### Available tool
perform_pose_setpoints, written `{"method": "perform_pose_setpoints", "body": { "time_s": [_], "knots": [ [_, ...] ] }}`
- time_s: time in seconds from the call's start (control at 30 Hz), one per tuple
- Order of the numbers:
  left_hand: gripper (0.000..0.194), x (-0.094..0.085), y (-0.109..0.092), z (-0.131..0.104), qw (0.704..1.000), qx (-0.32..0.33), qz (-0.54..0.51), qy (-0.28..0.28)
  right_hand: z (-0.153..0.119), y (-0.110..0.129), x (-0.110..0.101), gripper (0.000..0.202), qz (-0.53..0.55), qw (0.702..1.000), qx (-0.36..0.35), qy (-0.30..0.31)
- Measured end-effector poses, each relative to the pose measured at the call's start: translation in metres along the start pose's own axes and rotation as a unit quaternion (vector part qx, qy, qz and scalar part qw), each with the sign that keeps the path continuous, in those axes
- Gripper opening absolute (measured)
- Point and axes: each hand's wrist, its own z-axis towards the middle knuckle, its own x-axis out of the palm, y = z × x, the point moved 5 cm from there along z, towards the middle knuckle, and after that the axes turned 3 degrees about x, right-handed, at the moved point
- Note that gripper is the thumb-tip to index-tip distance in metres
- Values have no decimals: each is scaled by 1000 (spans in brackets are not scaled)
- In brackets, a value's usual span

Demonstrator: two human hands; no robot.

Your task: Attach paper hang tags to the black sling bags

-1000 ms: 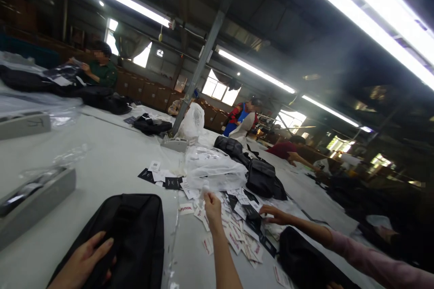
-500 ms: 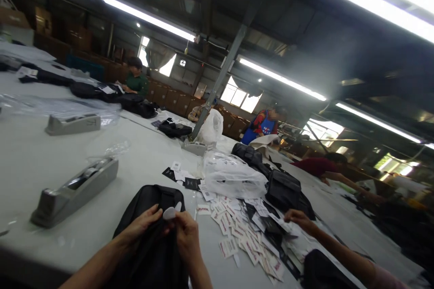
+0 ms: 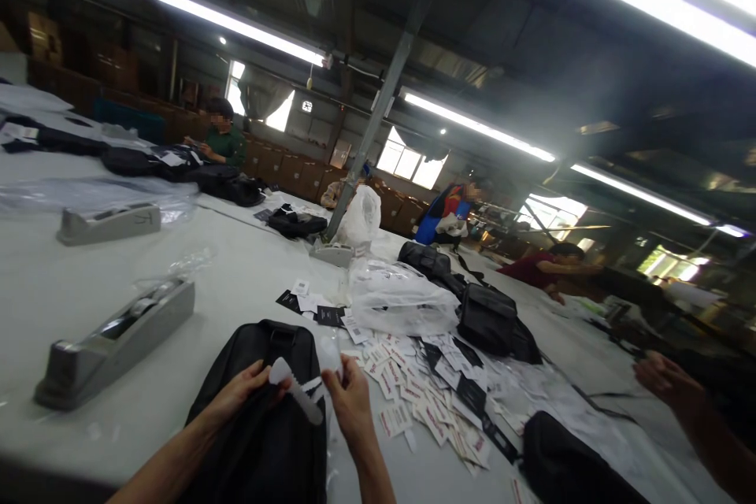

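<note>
A black bag (image 3: 253, 433) with a top handle loop (image 3: 283, 339) lies on the table in front of me. Over it, my left hand (image 3: 239, 398) pinches the rounded end of a white strip (image 3: 304, 403), which hangs down slantwise across the bag. My right hand (image 3: 353, 402), beside the bag's right edge, pinches a pale, translucent piece (image 3: 327, 354) with a rounded top. A thin white band spans the gap between the two pieces; how they join is unclear. Both hands' fingertips are partly hidden.
Grey tape dispensers (image 3: 121, 342) stand at left. Right of the bag lie scattered printed labels (image 3: 407, 386), black tags (image 3: 472, 394) and a white plastic bag (image 3: 402, 295). More black bags (image 3: 487, 315) sit beyond. A co-worker's hand (image 3: 667, 382) reaches in at right, near another black bag (image 3: 561, 457).
My hands have moved apart, the right one going rightward, and the white pieces between them are now spread out. The co-worker's hand at right has left the labels and moved further right.
</note>
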Motion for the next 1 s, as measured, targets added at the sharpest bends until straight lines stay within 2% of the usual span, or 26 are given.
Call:
{"method": "perform_pose_setpoints", "body": {
  "time_s": [0.07, 0.13, 0.2, 0.3, 0.4, 0.47, 0.57, 0.6, 0.67, 0.73, 0.8, 0.9, 1.0],
  "knots": [
    [36, 2, -1, -2, 1000, -3, 14, 7, -8, 6, 22, 24, 12, 996, -7, 88],
    [34, 2, -2, -3, 1000, 2, 24, 10, -11, 12, 32, 9, 2, 993, -32, 109],
    [31, 0, -1, -4, 1000, 6, 26, -3, -5, 13, 23, 8, -8, 997, -49, 56],
    [29, -5, 1, -5, 999, 3, 8, -33, 11, 2, -7, 20, 12, 1000, -14, -26],
    [27, -6, 2, -6, 999, -1, -15, -44, 15, -5, -24, 30, 34, 999, 6, -24],
    [26, -6, 2, -6, 999, -9, -17, -50, 7, -4, -13, 26, 42, 998, 10, 35],
    [24, -4, 2, -7, 999, -19, -11, -47, -13, -1, 26, 18, 33, 987, 5, 160],
    [24, -4, 1, -7, 999, -15, -9, -41, -17, 0, 36, 14, 22, 983, -4, 180],
    [25, -2, 0, -8, 1000, -6, -6, -29, -14, -4, 43, 14, 0, 988, -18, 154],
    [29, -2, 1, -9, 1000, -4, 3, -30, 1, -17, 30, 16, -15, 997, -5, 81],
    [32, -2, 1, -11, 999, -6, 11, -39, 21, -36, 4, 21, -21, 999, 32, 12],
    [33, 0, 0, -13, 999, -7, 23, -46, 46, -67, -39, 31, -24, 995, 78, -55],
    [32, 3, -2, -13, 998, -8, 36, -45, 54, -86, -71, 35, -34, 990, 89, -108]
  ]
}}
